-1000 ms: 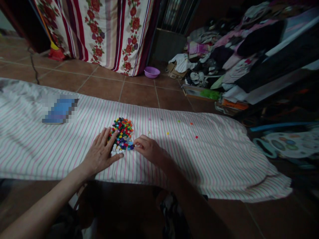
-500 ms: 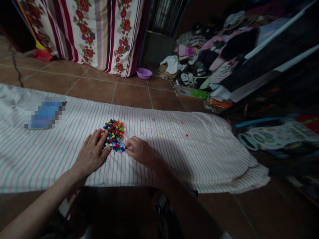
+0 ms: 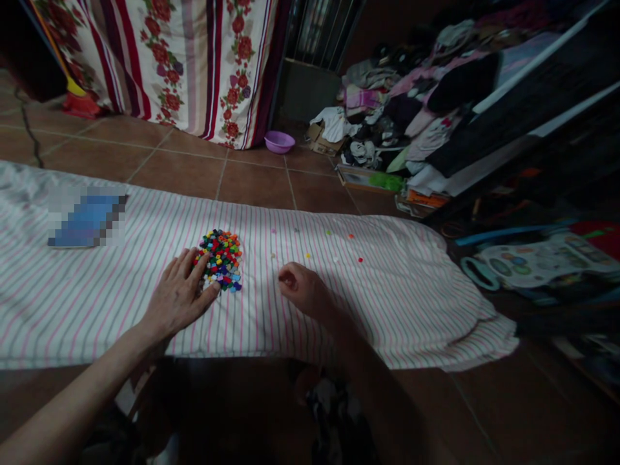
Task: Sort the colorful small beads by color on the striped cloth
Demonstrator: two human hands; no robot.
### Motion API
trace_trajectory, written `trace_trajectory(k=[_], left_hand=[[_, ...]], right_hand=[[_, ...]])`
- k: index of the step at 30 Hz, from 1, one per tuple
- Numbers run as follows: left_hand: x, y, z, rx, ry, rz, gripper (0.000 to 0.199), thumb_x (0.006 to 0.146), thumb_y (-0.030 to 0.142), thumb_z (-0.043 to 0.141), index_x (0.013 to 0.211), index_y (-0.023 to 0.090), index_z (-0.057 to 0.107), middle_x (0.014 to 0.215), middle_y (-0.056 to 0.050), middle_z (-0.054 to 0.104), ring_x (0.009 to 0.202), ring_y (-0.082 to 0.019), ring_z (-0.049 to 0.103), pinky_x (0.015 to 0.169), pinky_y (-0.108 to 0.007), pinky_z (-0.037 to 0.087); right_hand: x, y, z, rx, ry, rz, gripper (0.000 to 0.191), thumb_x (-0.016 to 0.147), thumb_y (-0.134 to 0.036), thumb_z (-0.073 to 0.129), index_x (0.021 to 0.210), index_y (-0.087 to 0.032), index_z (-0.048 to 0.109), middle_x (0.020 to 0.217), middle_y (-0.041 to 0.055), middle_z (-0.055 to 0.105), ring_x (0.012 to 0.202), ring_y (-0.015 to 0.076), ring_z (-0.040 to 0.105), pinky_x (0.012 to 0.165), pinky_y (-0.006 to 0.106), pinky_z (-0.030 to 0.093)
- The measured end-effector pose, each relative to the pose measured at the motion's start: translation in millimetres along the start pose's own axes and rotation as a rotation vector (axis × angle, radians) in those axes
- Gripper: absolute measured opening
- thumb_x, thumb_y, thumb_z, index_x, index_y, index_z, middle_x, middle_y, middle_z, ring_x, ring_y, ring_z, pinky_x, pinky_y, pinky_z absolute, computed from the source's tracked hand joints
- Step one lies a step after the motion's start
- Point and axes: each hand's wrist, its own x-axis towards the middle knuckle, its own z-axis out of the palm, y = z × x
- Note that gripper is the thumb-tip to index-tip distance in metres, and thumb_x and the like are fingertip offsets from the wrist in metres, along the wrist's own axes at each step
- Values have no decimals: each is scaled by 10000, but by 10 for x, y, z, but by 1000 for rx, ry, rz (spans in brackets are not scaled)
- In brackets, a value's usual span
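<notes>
A heap of small multicoloured pieces (image 3: 223, 258), like tiny cubes or beads, lies on a striped cloth (image 3: 416, 297). My left hand (image 3: 179, 290) rests flat with fingers spread along the heap's left edge, thumb and fingertips touching it. To the right of the heap, my right hand (image 3: 305, 287) is over the cloth with its fingers curled in a pinch; whatever they hold, if anything, is hidden. Beyond it, several single pieces lie apart in two rows, among them a yellow piece (image 3: 308, 256), a red piece (image 3: 360, 259) and an orange piece (image 3: 351, 236).
A blurred-out blue rectangular object (image 3: 87, 221) lies on the cloth at the left. Past the far edge are a tiled floor (image 3: 188, 158), a purple basin (image 3: 279, 142), a flowered curtain (image 3: 194, 64) and a pile of clothes (image 3: 407, 103). A dark frame crosses the right side.
My right hand has moved right, from the heap's right edge to the cloth below the rows of single pieces, fingers still pinched. My left hand stays at the heap.
</notes>
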Motion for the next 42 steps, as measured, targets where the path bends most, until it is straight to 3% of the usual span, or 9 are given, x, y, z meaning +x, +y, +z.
trace_trajectory(k=[12, 16, 23, 30, 36, 42], left_hand=[[-12, -28, 24, -16, 34, 3, 623, 918, 501, 439, 1448, 179, 379, 1498, -206, 413, 1409, -363, 379, 1101, -586, 393], [-31, -19, 36, -67, 56, -2, 496, 923, 475, 432, 1352, 233, 488, 1472, -163, 464, 1424, -338, 369, 1098, -575, 407], [-85, 26, 44, -188, 80, -336, 577, 949, 467, 315, 1391, 129, 468, 1468, -186, 501, 1375, -284, 468, 1135, -513, 403], [-72, 78, 21, -259, 116, -408, 537, 943, 395, 298, 1379, 151, 494, 1363, -141, 605, 1265, -252, 568, 1077, -468, 460], [-28, 182, 155, -114, 172, -317, 516, 949, 369, 293, 1325, 98, 520, 1389, -206, 558, 1342, -303, 487, 1119, -520, 395], [-55, 189, 206, -28, 165, -234, 519, 960, 362, 313, 1361, 88, 495, 1439, -232, 492, 1388, -321, 426, 1122, -531, 382]], right_hand=[[-62, 65, 88, -29, -104, 23, 125, 795, -79, 591, 862, -182, 611, 836, 9, 608, 712, 118, 552, 672, 241, 411], [-53, 113, 44, 13, -117, 25, 135, 811, -111, 614, 926, -180, 636, 821, 4, 613, 677, 112, 539, 655, 236, 422], [-61, 162, 9, 15, -34, 38, 74, 860, -209, 596, 904, -175, 643, 774, 7, 631, 658, 125, 567, 640, 244, 437], [27, -107, 166, -70, 133, -114, 135, 892, -187, 525, 869, -196, 658, 792, 25, 638, 740, 154, 606, 714, 262, 463], [130, -296, 432, -136, 90, -235, 163, 910, -151, 556, 843, -201, 696, 828, 34, 665, 817, 166, 629, 792, 281, 479], [198, -381, 625, -204, 44, -263, 149, 917, -171, 606, 942, -213, 746, 867, 45, 651, 849, 174, 625, 771, 277, 491]])
